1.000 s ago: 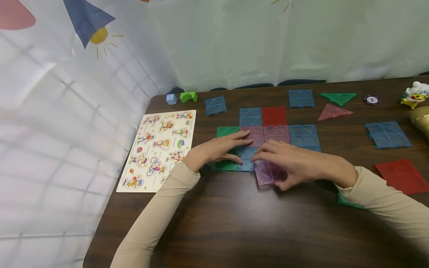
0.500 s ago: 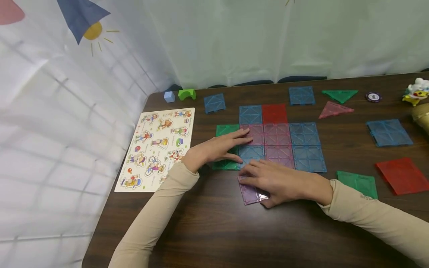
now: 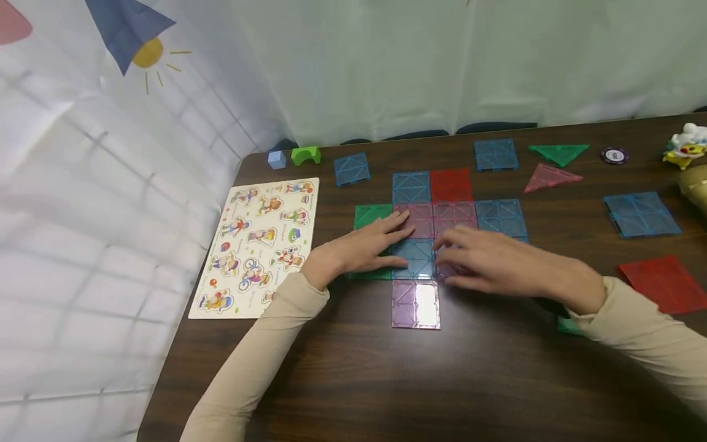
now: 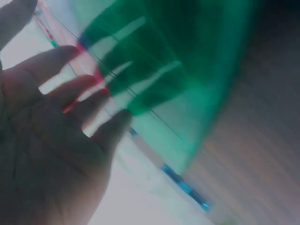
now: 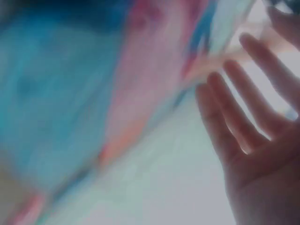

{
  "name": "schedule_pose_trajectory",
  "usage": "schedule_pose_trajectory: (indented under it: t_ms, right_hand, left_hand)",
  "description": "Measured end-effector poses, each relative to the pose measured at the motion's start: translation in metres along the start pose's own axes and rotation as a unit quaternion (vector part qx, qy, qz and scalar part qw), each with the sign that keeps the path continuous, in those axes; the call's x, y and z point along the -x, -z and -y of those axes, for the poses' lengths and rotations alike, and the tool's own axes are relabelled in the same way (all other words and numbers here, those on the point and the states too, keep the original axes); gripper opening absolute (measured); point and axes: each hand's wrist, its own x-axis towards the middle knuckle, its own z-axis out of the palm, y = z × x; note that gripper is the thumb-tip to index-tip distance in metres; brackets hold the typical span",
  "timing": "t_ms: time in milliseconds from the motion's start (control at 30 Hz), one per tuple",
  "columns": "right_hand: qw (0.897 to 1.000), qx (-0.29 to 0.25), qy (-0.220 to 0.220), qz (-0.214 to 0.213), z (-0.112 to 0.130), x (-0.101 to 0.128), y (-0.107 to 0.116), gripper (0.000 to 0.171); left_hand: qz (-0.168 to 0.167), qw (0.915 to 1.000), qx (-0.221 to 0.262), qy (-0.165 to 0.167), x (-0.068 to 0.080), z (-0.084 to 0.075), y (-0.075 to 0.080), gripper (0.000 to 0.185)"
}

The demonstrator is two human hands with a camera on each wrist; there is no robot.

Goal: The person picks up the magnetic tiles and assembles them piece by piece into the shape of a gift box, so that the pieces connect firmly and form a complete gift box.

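Translucent square magnetic tiles lie edge to edge in a flat patchwork in the head view. My left hand (image 3: 361, 248) rests on its left side with fingers spread, over a green tile (image 3: 371, 213), fingertips on a pink tile (image 3: 422, 222) and a blue tile (image 3: 417, 253). Below that blue tile lies a purple tile (image 3: 405, 305), its upper edge right at the blue one. My right hand (image 3: 494, 261) holds nothing; its relaxed fingers are over another pink tile (image 3: 448, 268), partly hidden. The left wrist view shows extended fingers against green tiles (image 4: 164, 126).
A picture puzzle board (image 3: 259, 245) lies at left. Loose blue tiles (image 3: 496, 153), a red tile (image 3: 663, 283), a green triangle (image 3: 559, 153) and a pink triangle (image 3: 551, 177) lie around. A poker chip (image 3: 615, 156), a toy figure (image 3: 687, 147), and a green arch block (image 3: 305, 155) stand near the back.
My right hand brought the purple tile to the patchwork's near edge under the blue tile, let go, and moved up and right. My left hand stays at the left side of the tiles.
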Motion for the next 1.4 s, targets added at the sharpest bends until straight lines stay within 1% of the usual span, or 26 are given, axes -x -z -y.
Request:
schedule_pose_trajectory:
  t_ms: [33,133,167,233,267,333,367,433,500,600,733,800,967,1100,1233,1400]
  right_hand:
    - [1.0,0.015,-0.009,-0.015,-0.01,0.01,0.007,0.031]
    - [0.996,0.051,-0.037,-0.061,-0.047,0.045,0.025,0.04]
    - [0.994,0.06,-0.056,-0.072,-0.06,0.058,0.029,0.043]
    - [0.989,0.07,-0.105,-0.082,-0.084,0.085,0.035,0.049]
    - [0.985,0.072,-0.133,-0.08,-0.095,0.098,0.037,0.051]
    - [0.976,0.07,-0.196,-0.062,-0.112,0.122,0.039,0.057]
    - [0.971,0.071,-0.22,-0.052,-0.119,0.132,0.039,0.06]
    - [0.964,0.069,-0.256,-0.034,-0.131,0.149,0.038,0.068]
    - [0.958,0.066,-0.28,-0.017,-0.14,0.161,0.036,0.074]
    - [0.949,0.061,-0.308,0.012,-0.149,0.171,0.035,0.082]
    - [0.939,0.063,-0.335,0.04,-0.156,0.175,0.039,0.091]
    - [0.937,0.08,-0.34,0.032,-0.155,0.174,0.041,0.092]
    - [0.931,0.126,-0.343,0.004,-0.153,0.17,0.043,0.089]
    - [0.93,0.136,-0.343,-0.004,-0.153,0.171,0.042,0.089]
    - [0.929,0.153,-0.335,-0.022,-0.154,0.172,0.042,0.088]
    - [0.925,0.163,-0.34,-0.047,-0.15,0.175,0.039,0.085]
  left_hand:
    - [0.006,0.9999,-0.008,0.009,0.0,-0.003,-0.001,0.081]
    - [0.018,0.999,-0.029,0.03,-0.001,-0.013,-0.003,0.094]
    - [0.02,0.9985,-0.035,0.036,-0.001,-0.015,-0.003,0.099]
    - [0.024,0.9976,-0.047,0.045,-0.002,-0.019,-0.005,0.106]
    - [0.025,0.9972,-0.052,0.048,-0.001,-0.02,-0.006,0.109]
    - [0.027,0.9967,-0.058,0.05,-0.001,-0.022,-0.007,0.113]
    - [0.028,0.9966,-0.058,0.051,-0.001,-0.022,-0.008,0.114]
    - [0.027,0.9968,-0.055,0.051,0.0,-0.021,-0.009,0.114]
    - [0.025,0.9972,-0.048,0.051,0.0,-0.021,-0.01,0.114]
    - [0.024,0.9975,-0.04,0.053,0.0,-0.02,-0.011,0.115]
    - [0.025,0.9975,-0.039,0.054,-0.001,-0.019,-0.011,0.115]
    - [0.025,0.9975,-0.039,0.053,-0.001,-0.019,-0.011,0.115]
    - [0.024,0.9978,-0.035,0.052,-0.002,-0.02,-0.011,0.114]
    - [0.022,0.9979,-0.032,0.051,-0.003,-0.02,-0.011,0.114]
    - [0.022,0.9979,-0.032,0.051,-0.003,-0.021,-0.011,0.114]
    - [0.025,0.9981,-0.03,0.047,-0.004,-0.023,-0.011,0.114]
